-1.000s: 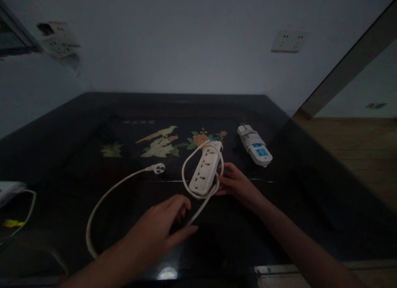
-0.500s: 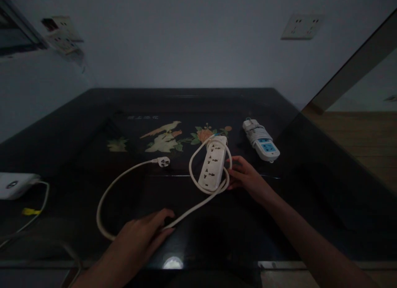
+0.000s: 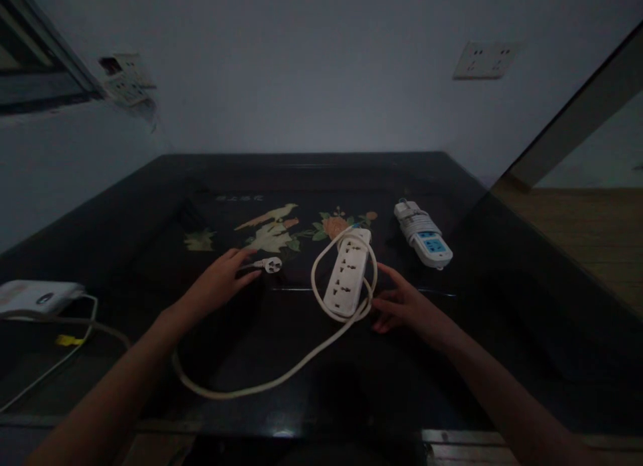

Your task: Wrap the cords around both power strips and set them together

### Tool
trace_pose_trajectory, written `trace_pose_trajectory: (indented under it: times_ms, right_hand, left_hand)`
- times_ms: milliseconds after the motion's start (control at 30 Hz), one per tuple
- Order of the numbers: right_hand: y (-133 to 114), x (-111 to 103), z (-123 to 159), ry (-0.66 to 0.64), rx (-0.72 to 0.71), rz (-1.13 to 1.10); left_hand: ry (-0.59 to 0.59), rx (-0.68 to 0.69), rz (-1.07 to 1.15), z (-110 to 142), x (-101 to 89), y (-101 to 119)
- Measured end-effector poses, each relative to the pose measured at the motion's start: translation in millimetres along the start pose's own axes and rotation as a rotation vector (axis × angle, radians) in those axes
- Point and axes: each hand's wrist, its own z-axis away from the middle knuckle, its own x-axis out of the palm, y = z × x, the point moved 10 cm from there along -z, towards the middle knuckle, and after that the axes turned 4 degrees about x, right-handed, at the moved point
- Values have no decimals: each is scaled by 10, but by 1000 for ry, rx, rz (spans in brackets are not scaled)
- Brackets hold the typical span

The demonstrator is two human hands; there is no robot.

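Note:
A white power strip (image 3: 347,273) lies on the black table (image 3: 321,171), with its white cord (image 3: 251,387) looped once around it and trailing toward the front. The cord's plug (image 3: 271,264) rests left of the strip. My left hand (image 3: 220,282) reaches over the cord just behind the plug, fingers extended at the cord. My right hand (image 3: 404,308) rests open on the table against the strip's right side, touching the cord loop.
A second strip (image 3: 423,234) with blue sockets, its cord wound around it, lies at the back right. A white device (image 3: 35,296) with cables sits at the left edge. Wall sockets (image 3: 485,57) are above. The table's painted bird and flowers (image 3: 281,226) show mid-surface.
My left hand left the cord near the front edge and moved forward to the plug. The right hand slid slightly back along the strip's side.

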Motion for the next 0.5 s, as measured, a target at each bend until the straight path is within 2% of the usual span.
trace_pose_trajectory:
  times_ms: [133,267,367,500]
  right_hand:
    - [87,41,38,44,-6,-31]
    - [99,96,27,104,-48,-39]
    - [65,95,28,147,-95,-39]
    - [39,95,32,144,-104,-122]
  left_hand:
    - [-160,-64,180,-21,183,14]
    - [-278,-109,359,-24,187,139]
    - [-300,-169,483,-4,65,220]
    - [-236,-224,610,36,-251,451]
